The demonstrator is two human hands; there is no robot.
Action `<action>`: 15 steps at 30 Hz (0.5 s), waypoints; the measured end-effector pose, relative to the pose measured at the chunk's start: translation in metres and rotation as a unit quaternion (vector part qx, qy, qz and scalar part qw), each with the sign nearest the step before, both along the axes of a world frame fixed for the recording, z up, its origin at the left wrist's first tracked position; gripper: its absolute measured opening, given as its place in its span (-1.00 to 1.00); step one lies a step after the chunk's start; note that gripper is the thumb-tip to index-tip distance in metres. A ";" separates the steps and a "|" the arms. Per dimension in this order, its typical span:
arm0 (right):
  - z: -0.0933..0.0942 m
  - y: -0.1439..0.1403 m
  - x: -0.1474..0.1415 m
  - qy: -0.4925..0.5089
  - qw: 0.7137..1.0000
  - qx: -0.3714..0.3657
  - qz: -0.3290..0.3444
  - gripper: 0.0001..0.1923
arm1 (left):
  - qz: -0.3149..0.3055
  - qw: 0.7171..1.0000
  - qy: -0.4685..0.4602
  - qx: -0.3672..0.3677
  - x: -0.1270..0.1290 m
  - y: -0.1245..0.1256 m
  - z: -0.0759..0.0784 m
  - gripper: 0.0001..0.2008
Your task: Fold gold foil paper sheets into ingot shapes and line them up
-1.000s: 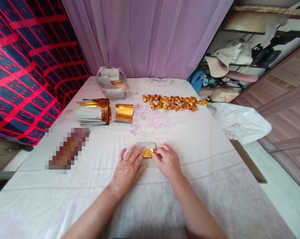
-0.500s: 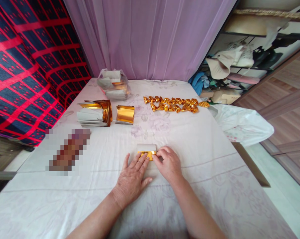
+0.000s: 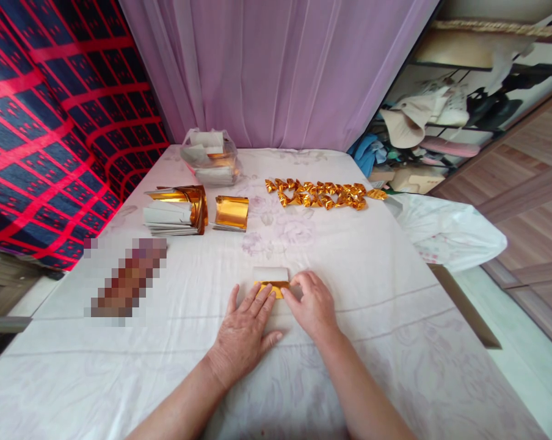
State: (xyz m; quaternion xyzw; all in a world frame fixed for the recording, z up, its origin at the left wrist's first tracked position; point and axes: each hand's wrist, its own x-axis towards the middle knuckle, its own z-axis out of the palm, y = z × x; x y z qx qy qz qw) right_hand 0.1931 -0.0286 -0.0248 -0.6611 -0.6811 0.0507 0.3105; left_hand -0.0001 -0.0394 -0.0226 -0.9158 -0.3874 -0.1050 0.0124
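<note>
in the upper middle of the frame, a clear plastic bag (image 3: 210, 156) is being kept on the white floral tablecloth (image 3: 349, 275), and it is being filled with white and gold paper sheets. just below it, toward the left, a stack of gold foil sheets (image 3: 175, 210) is being kept beside a smaller curled gold sheet (image 3: 231, 212). to the right of these, a row of folded gold paper pieces (image 3: 324, 192) is being laid out near the right edge of the table.

at the lower centre, a small gold foil paper (image 3: 271, 282) is being pressed flat on the cloth; its white back is being shown at the top, with a shiny gold band folded up below it. the left hand (image 3: 245, 333) is being laid flat with fingers spread, their tips resting on the gold band. the right hand (image 3: 313, 305) is being held with fingers curled, the fingertips pinching the right end of the fold.

a blurred patch (image 3: 126, 278) is being shown at the left. bare cloth is being left open around both hands, and wide room is being left toward the bottom of the frame. the right table edge is being overhung by a white plastic bag (image 3: 445, 229).
</note>
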 end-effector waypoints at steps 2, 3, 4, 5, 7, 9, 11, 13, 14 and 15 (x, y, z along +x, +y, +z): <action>0.000 -0.001 0.002 0.013 1.000 0.012 0.021 -0.97 | 0.001 1.000 0.001 0.000 0.000 0.000 0.000 -0.38; 0.000 -0.002 0.003 0.020 0.999 0.018 0.034 -0.96 | 0.002 1.000 0.002 0.000 0.000 0.000 0.000 -0.38; 0.001 -0.002 0.004 0.024 0.998 0.021 0.046 -0.94 | 0.002 1.000 0.003 0.002 0.001 0.000 0.000 -0.38; 0.002 -0.003 0.005 0.027 0.998 0.022 0.056 -0.91 | 0.002 1.000 0.004 0.004 0.001 0.000 0.000 -0.38; 0.003 -0.004 0.005 0.028 0.997 0.022 0.070 -0.85 | 0.004 1.000 0.005 0.005 0.001 0.000 0.000 -0.39; 0.004 -0.005 0.005 0.026 0.997 0.023 0.075 -0.81 | 0.005 1.000 0.003 0.004 0.001 -0.001 0.000 -0.40; 0.004 -0.005 0.004 0.023 0.997 0.024 0.075 -0.78 | 0.007 1.000 -0.001 0.002 0.001 -0.001 -0.001 -0.40; 0.005 -0.006 0.004 0.020 0.997 0.023 0.071 -0.77 | 0.008 1.000 -0.001 0.002 0.001 -0.001 -0.001 -0.41; 0.005 -0.005 0.004 0.018 0.997 0.021 0.071 -0.77 | 0.008 1.000 -0.001 0.002 0.001 -0.001 -0.001 -0.41; 0.005 -0.005 0.003 0.016 0.997 0.020 0.071 -0.77 | 0.007 1.000 0.000 0.003 0.001 -0.001 -0.001 -0.41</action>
